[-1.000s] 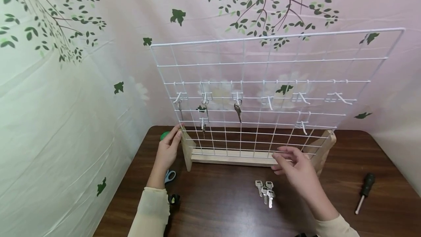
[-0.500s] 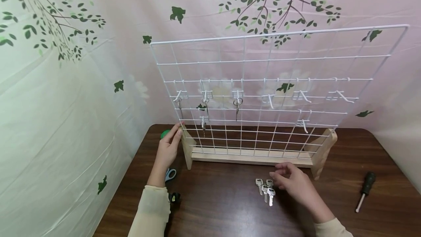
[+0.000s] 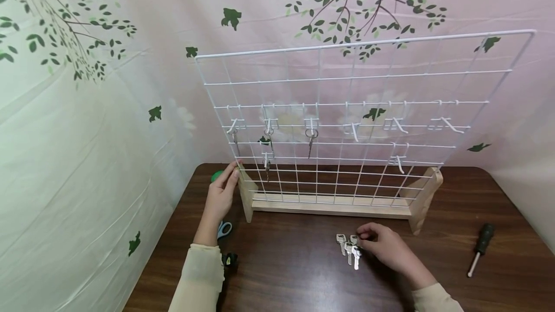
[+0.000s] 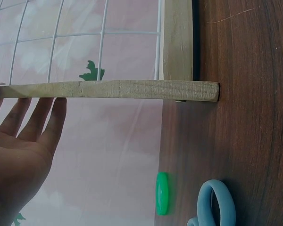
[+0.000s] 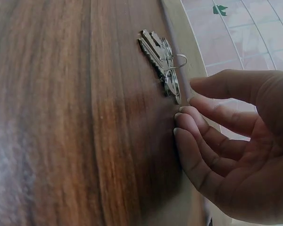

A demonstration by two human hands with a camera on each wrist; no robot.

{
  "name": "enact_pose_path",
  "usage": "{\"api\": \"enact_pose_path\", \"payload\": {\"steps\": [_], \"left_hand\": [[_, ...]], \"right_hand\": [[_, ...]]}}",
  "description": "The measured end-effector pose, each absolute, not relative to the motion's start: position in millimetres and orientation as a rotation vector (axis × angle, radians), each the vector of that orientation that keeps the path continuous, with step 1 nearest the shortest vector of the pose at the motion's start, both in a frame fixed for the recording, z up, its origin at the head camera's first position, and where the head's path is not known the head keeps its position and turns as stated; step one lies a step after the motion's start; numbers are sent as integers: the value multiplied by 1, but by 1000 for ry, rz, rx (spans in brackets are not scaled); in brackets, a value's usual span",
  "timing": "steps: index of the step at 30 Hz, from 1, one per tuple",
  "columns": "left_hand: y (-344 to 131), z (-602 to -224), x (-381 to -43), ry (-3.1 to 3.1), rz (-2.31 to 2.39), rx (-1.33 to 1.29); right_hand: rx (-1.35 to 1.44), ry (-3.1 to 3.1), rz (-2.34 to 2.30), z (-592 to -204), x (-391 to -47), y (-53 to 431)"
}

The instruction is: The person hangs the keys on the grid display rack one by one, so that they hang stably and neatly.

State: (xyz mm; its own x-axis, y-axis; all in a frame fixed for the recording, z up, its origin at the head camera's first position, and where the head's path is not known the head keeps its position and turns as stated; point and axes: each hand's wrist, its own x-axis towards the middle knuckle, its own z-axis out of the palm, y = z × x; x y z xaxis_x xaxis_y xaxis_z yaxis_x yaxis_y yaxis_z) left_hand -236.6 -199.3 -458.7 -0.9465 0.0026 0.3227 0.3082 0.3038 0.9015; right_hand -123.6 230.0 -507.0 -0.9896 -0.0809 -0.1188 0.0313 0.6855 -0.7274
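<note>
My left hand (image 3: pixel 220 195) holds the left wooden upright (image 3: pixel 246 191) of a stand that carries a white wire grid (image 3: pixel 318 158). In the left wrist view, the fingertips (image 4: pixel 59 106) rest against the upright's outer face. My right hand (image 3: pixel 386 247) is low over the table beside a small pile of silver keys (image 3: pixel 349 249). Seen from the right wrist, its loosely bent fingers and thumb are close to the key rings (image 5: pixel 172 84), with nothing between them. White hooks sit on the grid; the left ones bear keys, such as the hanging key (image 3: pixel 310 146).
On the right lies a screwdriver (image 3: pixel 480 249) with a dark handle. Blue-handled scissors (image 3: pixel 224 229), a green round object (image 3: pixel 216 176) and a black item (image 3: pixel 230 260) are by the left arm. Bare hooks (image 3: pixel 398 125) project from the grid's right half.
My right hand has come down from the grid's lower right to the keys on the table. The left hand stays on the upright. The hanging key on the third hook has swung.
</note>
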Motion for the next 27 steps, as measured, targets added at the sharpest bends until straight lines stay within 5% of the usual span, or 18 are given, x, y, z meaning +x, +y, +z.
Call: {"api": "enact_pose_path", "payload": {"steps": [27], "left_hand": [[-200, -460, -237, -2286, -1710, -322]], "right_hand": [[41, 2769, -1127, -512, -130, 216]]}}
